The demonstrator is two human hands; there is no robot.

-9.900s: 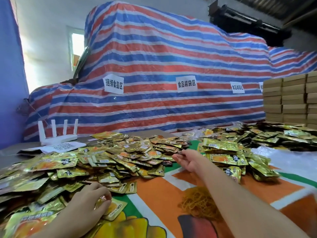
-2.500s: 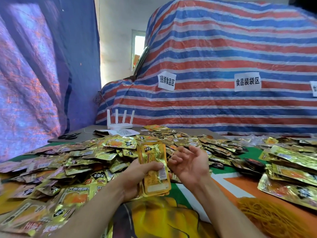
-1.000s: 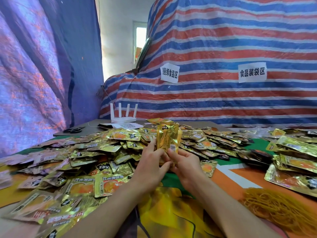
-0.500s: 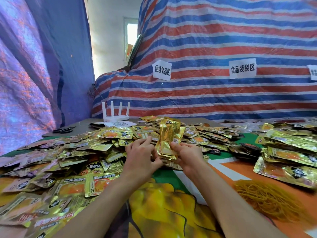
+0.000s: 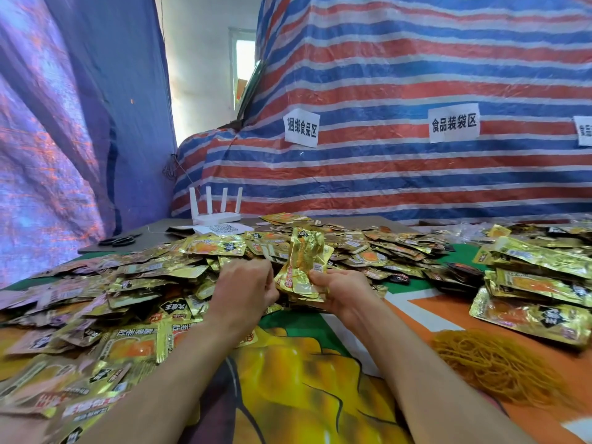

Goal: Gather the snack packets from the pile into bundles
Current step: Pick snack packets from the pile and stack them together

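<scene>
A stack of gold snack packets stands upright at the table's middle, and my right hand grips its lower end. My left hand is just left of the stack with its fingers curled near the stack's lower left edge; whether it holds anything is hidden behind the hand. A wide pile of loose gold packets spreads to the left and behind both hands. Several bundled packets lie at the right.
A heap of yellow rubber bands lies at the lower right on the printed table cover. A white router and black scissors sit at the back left. A striped tarp rises behind the table.
The stack went from my left hand to my right, which now grips its lower end. My left hand has come off the stack's front and sits at its left edge.
</scene>
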